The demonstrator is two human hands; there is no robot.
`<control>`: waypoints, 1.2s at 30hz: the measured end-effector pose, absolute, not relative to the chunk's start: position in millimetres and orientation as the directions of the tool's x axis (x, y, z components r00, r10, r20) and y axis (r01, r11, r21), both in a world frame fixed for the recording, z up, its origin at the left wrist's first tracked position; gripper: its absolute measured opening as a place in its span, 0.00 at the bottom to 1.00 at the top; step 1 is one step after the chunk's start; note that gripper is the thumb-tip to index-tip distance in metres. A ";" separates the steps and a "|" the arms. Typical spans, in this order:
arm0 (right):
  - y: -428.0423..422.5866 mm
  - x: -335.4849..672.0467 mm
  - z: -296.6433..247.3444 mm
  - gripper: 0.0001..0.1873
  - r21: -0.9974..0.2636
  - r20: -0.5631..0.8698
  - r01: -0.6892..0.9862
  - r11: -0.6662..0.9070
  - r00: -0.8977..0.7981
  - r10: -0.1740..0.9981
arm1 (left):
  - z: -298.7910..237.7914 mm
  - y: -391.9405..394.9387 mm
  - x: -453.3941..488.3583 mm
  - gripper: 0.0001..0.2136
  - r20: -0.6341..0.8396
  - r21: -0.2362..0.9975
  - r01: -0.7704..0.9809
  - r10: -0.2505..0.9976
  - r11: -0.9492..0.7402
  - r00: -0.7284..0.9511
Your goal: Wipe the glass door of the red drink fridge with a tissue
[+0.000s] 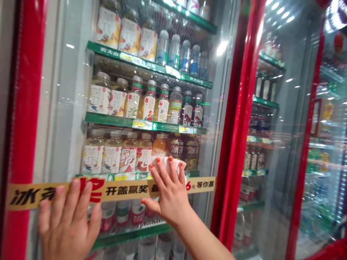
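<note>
While the right hand (168,199) lies against a glass cooler door (67,108), fingers spread wide and nails painted orange, its fingertips pin a crumpled white cloth (169,164) to the pane. The cloth sits just above a long gold printed strip (121,190), and the lower palm overlaps that strip, with the thumb stretched out to the left and the forearm (203,242) running off toward the lower right. At lower left, the left hand (67,224) is also open, palm down and holding nothing, its spread fingers flat across the strip's left part. The strip crosses the door low in the frame, rising slightly rightward. Behind the glass, rows of bottled tea (108,29) stand on green-edged shelves (130,122) through the upper middle, between a red door frame (25,108) at far left and another (238,108) right of centre.
</note>
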State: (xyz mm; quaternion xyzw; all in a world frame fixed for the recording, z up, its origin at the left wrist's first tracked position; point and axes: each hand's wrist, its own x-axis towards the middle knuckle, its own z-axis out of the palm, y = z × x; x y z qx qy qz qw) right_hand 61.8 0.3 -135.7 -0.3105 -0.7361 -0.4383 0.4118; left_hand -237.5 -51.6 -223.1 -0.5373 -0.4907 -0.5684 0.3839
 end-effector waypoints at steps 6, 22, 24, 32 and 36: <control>20.9 113.0 -109.6 0.42 0.067 0.971 0.944 0.323 -0.136 0.196 | -211.5 -58.5 -226.1 0.38 0.999 0.040 0.991 0.006 -0.126 -0.039; 28.1 98.4 -92.8 0.43 -0.248 0.954 0.915 0.319 0.175 0.242 | -204.3 -63.5 -221.5 0.37 1.000 0.004 0.995 -0.031 -0.098 -0.007; 22.1 49.5 -68.1 0.43 -0.217 0.965 0.913 0.346 0.146 0.220 | -204.4 -62.4 -223.6 0.37 1.000 -0.003 0.996 -0.030 -0.087 0.000; -34.6 -92.3 -56.8 0.44 0.685 0.626 0.504 0.526 -0.777 -0.071 | -210.9 -61.5 -229.2 0.38 0.997 -0.052 0.995 -0.058 -0.080 0.048; -11.4 -30.1 -15.6 0.41 0.428 0.869 0.807 0.407 -0.491 0.059 | -206.9 -64.2 -222.9 0.35 0.999 0.009 0.996 -0.039 -0.091 -0.013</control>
